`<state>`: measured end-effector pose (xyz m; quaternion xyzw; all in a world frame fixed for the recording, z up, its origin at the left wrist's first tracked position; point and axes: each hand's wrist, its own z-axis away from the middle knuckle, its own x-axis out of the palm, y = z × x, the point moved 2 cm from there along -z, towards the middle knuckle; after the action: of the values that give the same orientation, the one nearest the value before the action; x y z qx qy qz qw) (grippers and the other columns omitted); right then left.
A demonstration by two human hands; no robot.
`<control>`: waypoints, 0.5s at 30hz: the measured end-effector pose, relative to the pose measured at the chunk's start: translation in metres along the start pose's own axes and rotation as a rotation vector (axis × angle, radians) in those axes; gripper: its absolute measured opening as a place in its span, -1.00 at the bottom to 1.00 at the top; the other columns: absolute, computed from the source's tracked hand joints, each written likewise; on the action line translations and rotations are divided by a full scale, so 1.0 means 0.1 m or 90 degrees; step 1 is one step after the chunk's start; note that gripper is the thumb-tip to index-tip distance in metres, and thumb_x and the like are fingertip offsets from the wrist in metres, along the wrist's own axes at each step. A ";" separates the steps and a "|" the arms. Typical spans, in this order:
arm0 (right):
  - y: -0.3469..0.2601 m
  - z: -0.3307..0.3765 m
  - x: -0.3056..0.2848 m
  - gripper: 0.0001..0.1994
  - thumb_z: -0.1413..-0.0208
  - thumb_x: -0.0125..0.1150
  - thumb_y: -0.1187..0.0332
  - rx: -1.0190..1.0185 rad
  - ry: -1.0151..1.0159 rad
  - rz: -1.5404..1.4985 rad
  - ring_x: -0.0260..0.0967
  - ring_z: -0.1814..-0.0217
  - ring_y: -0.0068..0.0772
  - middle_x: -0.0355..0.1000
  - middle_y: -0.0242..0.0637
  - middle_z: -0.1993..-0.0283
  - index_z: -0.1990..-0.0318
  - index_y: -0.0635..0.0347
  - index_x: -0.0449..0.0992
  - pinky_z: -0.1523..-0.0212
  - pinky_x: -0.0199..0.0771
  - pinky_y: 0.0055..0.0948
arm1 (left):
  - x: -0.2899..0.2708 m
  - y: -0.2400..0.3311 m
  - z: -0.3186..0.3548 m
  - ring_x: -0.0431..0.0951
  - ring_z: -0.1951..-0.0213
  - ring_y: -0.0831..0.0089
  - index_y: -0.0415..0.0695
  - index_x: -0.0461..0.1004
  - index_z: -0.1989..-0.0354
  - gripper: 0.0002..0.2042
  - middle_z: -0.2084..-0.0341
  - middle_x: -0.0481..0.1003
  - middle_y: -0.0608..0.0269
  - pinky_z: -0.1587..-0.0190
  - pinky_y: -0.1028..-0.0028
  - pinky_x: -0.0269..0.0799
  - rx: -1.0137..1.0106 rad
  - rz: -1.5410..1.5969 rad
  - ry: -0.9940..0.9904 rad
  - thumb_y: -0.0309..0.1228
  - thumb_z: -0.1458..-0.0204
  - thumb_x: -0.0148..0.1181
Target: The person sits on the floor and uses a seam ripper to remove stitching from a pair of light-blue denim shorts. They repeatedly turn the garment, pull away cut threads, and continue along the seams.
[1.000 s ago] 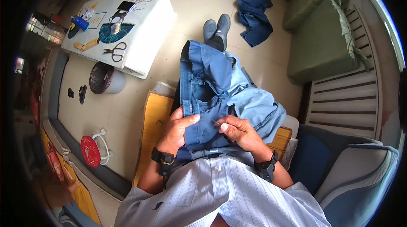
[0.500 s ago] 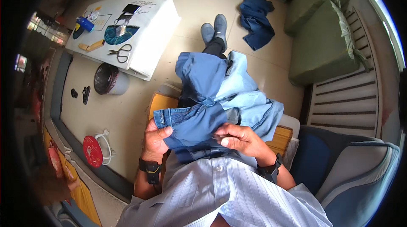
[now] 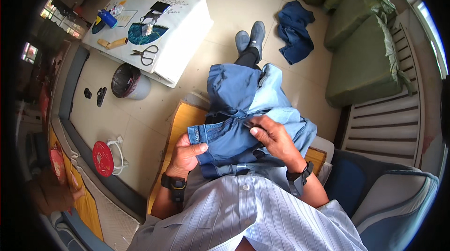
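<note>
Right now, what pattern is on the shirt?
The shirt has thin stripes, best seen in head view.

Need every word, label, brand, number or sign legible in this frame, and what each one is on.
White table: framed lettering on the top, partly legible; I don't copy wording.
Blue bottle: any label is too small to read.
Denim garment: pale mark by the left hand, too small to read.
Red round seat: faint markings, can't tell whether they're text.

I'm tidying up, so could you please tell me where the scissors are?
In the head view, the scissors lie upper left on the white table, near its edge by the waste bin.
</note>
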<state>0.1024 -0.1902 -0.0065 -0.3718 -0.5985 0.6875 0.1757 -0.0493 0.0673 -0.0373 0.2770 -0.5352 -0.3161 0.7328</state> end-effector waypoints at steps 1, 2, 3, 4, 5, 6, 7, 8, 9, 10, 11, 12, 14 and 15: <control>0.13 0.02 0.05 -0.67 -0.40 0.27 0.27 0.034 -0.027 0.010 0.52 0.02 -0.27 0.56 -0.14 0.06 -0.11 0.39 0.53 -0.09 0.47 -0.37 | 0.02 -0.01 -0.02 0.57 -0.22 0.17 -0.37 0.46 -0.27 -0.47 -0.18 0.58 -0.01 -0.37 0.16 0.38 0.002 0.001 -0.002 -0.52 -0.08 0.34; 0.24 0.04 0.09 -0.67 -0.39 0.27 0.27 0.067 -0.053 0.021 0.52 0.02 -0.27 0.56 -0.13 0.07 -0.11 0.39 0.53 -0.10 0.47 -0.37 | 0.07 0.00 -0.05 0.57 -0.21 0.18 -0.36 0.46 -0.26 -0.48 -0.17 0.58 0.00 -0.36 0.17 0.38 0.000 0.008 0.003 -0.52 -0.08 0.33; 0.31 0.06 0.15 -0.66 -0.39 0.28 0.27 0.101 -0.084 0.027 0.52 0.01 -0.26 0.57 -0.12 0.07 -0.11 0.39 0.53 -0.10 0.47 -0.38 | 0.12 0.02 -0.06 0.58 -0.21 0.19 -0.36 0.47 -0.26 -0.48 -0.17 0.58 0.01 -0.36 0.18 0.38 -0.001 0.015 0.013 -0.52 -0.08 0.33; 0.35 0.11 0.19 -0.66 -0.39 0.29 0.26 0.095 -0.066 0.009 0.52 0.04 -0.31 0.58 -0.18 0.09 -0.10 0.40 0.54 -0.08 0.47 -0.39 | 0.17 0.03 -0.08 0.58 -0.20 0.20 -0.36 0.47 -0.26 -0.49 -0.16 0.59 0.02 -0.36 0.18 0.38 -0.003 0.021 0.023 -0.52 -0.09 0.33; 0.38 0.15 0.19 -0.66 -0.39 0.29 0.27 0.108 -0.044 -0.040 0.51 0.06 -0.34 0.58 -0.21 0.09 -0.10 0.39 0.54 -0.07 0.48 -0.40 | 0.21 0.01 -0.11 0.58 -0.16 0.28 -0.32 0.48 -0.25 -0.51 -0.13 0.60 0.09 -0.32 0.24 0.40 -0.005 0.019 0.027 -0.52 -0.11 0.32; 0.38 0.20 0.18 -0.67 -0.39 0.29 0.27 0.120 -0.024 -0.092 0.50 0.08 -0.37 0.58 -0.24 0.09 -0.10 0.39 0.55 -0.05 0.49 -0.41 | 0.24 0.00 -0.12 0.59 -0.12 0.35 -0.29 0.50 -0.24 -0.54 -0.10 0.60 0.16 -0.27 0.29 0.42 -0.008 0.017 0.034 -0.53 -0.13 0.31; 0.38 0.22 0.16 -0.67 -0.39 0.29 0.28 0.134 -0.004 -0.143 0.49 0.09 -0.40 0.58 -0.26 0.10 -0.09 0.39 0.55 -0.04 0.49 -0.42 | 0.28 -0.01 -0.13 0.59 -0.08 0.42 -0.25 0.52 -0.23 -0.57 -0.07 0.61 0.23 -0.23 0.35 0.43 -0.011 0.014 0.040 -0.53 -0.15 0.29; 0.36 0.23 0.15 -0.68 -0.39 0.30 0.27 0.095 0.012 -0.165 0.45 0.14 -0.49 0.55 -0.31 0.10 -0.09 0.38 0.56 0.02 0.49 -0.44 | 0.32 0.01 -0.13 0.59 -0.05 0.45 -0.23 0.53 -0.22 -0.58 -0.04 0.61 0.27 -0.20 0.38 0.45 -0.012 0.009 0.054 -0.53 -0.15 0.29; 0.28 0.23 0.14 -0.69 -0.39 0.29 0.29 0.084 -0.002 -0.191 0.43 0.16 -0.48 0.53 -0.30 0.12 -0.08 0.38 0.56 0.03 0.47 -0.44 | 0.33 0.00 -0.14 0.59 -0.04 0.45 -0.23 0.53 -0.21 -0.59 -0.04 0.61 0.27 -0.19 0.39 0.45 -0.015 0.015 0.059 -0.54 -0.15 0.29; 0.17 0.22 0.11 -0.71 -0.39 0.28 0.30 0.073 -0.017 -0.213 0.42 0.17 -0.47 0.51 -0.29 0.13 -0.08 0.37 0.55 0.05 0.46 -0.44 | 0.32 -0.02 -0.16 0.59 -0.04 0.45 -0.22 0.53 -0.21 -0.59 -0.04 0.61 0.26 -0.19 0.39 0.46 -0.016 0.023 0.063 -0.55 -0.16 0.29; 0.05 0.20 0.08 -0.72 -0.40 0.27 0.32 0.062 -0.031 -0.236 0.40 0.19 -0.45 0.49 -0.28 0.14 -0.07 0.37 0.55 0.07 0.44 -0.44 | 0.32 -0.03 -0.17 0.60 -0.04 0.45 -0.21 0.53 -0.20 -0.60 -0.05 0.61 0.26 -0.18 0.39 0.46 -0.018 0.030 0.067 -0.55 -0.16 0.29; -0.10 0.15 0.04 -0.73 -0.37 0.30 0.33 0.007 -0.031 -0.192 0.44 0.21 -0.35 0.49 -0.24 0.19 -0.05 0.37 0.56 0.10 0.47 -0.38 | 0.33 -0.03 -0.19 0.60 -0.06 0.39 -0.25 0.52 -0.21 -0.59 -0.06 0.61 0.20 -0.22 0.34 0.47 -0.022 0.032 0.067 -0.55 -0.15 0.29; -0.28 0.07 0.02 -0.74 -0.35 0.31 0.34 -0.034 -0.054 -0.118 0.47 0.22 -0.24 0.49 -0.18 0.20 -0.03 0.37 0.56 0.12 0.48 -0.32 | 0.37 -0.01 -0.19 0.62 -0.12 0.27 -0.33 0.48 -0.22 -0.55 -0.10 0.60 0.07 -0.28 0.24 0.47 -0.024 0.034 0.071 -0.55 -0.13 0.28; -0.35 0.04 0.02 -0.74 -0.34 0.32 0.34 -0.053 -0.064 -0.080 0.48 0.22 -0.18 0.49 -0.15 0.21 -0.02 0.36 0.56 0.13 0.48 -0.29 | 0.40 -0.01 -0.19 0.62 -0.11 0.28 -0.33 0.48 -0.22 -0.55 -0.09 0.60 0.07 -0.28 0.25 0.47 -0.017 0.038 0.066 -0.55 -0.13 0.28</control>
<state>0.0908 -0.1834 0.0265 -0.3055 -0.6569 0.6674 0.1725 -0.0218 0.0377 -0.0191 0.2668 -0.5004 -0.2864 0.7722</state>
